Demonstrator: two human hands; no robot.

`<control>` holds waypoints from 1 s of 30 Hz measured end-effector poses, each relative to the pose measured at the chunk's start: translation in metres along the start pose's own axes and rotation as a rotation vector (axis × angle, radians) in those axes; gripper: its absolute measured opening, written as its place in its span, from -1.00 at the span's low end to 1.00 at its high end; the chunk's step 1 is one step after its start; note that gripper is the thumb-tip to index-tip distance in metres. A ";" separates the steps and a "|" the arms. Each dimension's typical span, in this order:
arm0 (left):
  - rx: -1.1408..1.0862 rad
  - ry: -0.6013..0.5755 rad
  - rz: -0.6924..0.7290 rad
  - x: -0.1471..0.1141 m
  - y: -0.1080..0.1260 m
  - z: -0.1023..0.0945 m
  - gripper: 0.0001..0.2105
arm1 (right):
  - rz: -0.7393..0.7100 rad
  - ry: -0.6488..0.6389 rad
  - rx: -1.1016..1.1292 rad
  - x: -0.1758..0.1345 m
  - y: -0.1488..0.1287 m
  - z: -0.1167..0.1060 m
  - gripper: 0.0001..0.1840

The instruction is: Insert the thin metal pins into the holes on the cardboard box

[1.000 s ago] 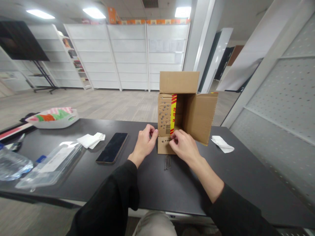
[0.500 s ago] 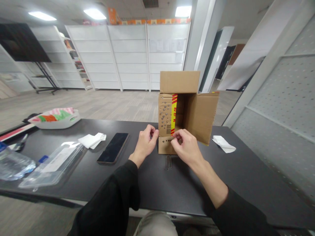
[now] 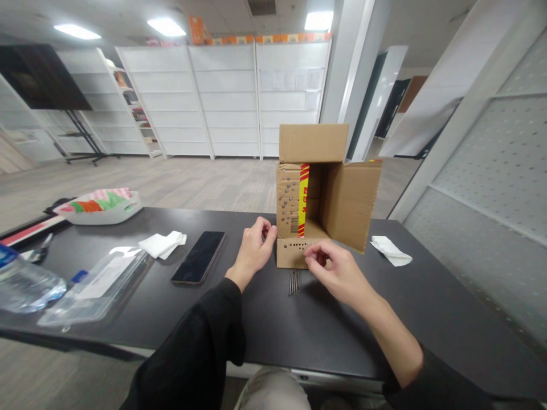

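An open cardboard box (image 3: 357,208) stands on the table, its opening facing me. Several round grey nail heads dot its left flap (image 3: 284,228), beside a yellow and red tape strip (image 3: 303,196). A row of small dark holes runs along the lower flap (image 3: 290,259), with a nail head at the left end. Just in front lie several long nails (image 3: 294,283). My left hand (image 3: 253,247) is closed at the box's left edge, fingers curled and their contents hidden. My right hand (image 3: 339,272) is pinched before the lower flap's right part; anything between its fingertips is too small to make out.
Left of the box lie a phone (image 3: 199,257), a folded tissue (image 3: 162,245), a clear plastic case (image 3: 100,287) and a water bottle (image 3: 25,285). A white basket (image 3: 102,216) holds coloured cloth or packaging. Another tissue (image 3: 391,250) lies to the right.
My right hand has drawn down and to the right, off the row of holes, so more of the lower flap shows. My left hand stays almost still.
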State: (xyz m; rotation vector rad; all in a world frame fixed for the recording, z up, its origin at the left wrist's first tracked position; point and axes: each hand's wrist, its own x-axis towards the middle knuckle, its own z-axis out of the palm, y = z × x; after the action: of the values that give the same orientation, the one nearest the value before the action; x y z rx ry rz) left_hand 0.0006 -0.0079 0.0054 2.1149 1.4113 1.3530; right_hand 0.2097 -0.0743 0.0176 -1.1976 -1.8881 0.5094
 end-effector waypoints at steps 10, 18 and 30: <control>0.002 0.003 0.010 0.000 -0.001 0.001 -0.79 | -0.080 -0.221 0.006 -0.038 0.005 -0.004 -0.87; 0.005 0.001 0.007 0.000 -0.003 0.001 -0.78 | -0.073 -0.277 -0.065 -0.043 0.005 0.002 -0.85; -0.001 0.006 0.009 0.000 -0.001 0.001 -0.78 | -0.118 -0.317 -0.055 -0.041 0.008 0.010 -0.76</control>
State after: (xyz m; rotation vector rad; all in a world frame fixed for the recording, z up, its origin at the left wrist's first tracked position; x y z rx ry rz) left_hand 0.0008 -0.0073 0.0046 2.1207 1.4046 1.3646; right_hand 0.2141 -0.1059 -0.0109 -1.0807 -2.2392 0.6142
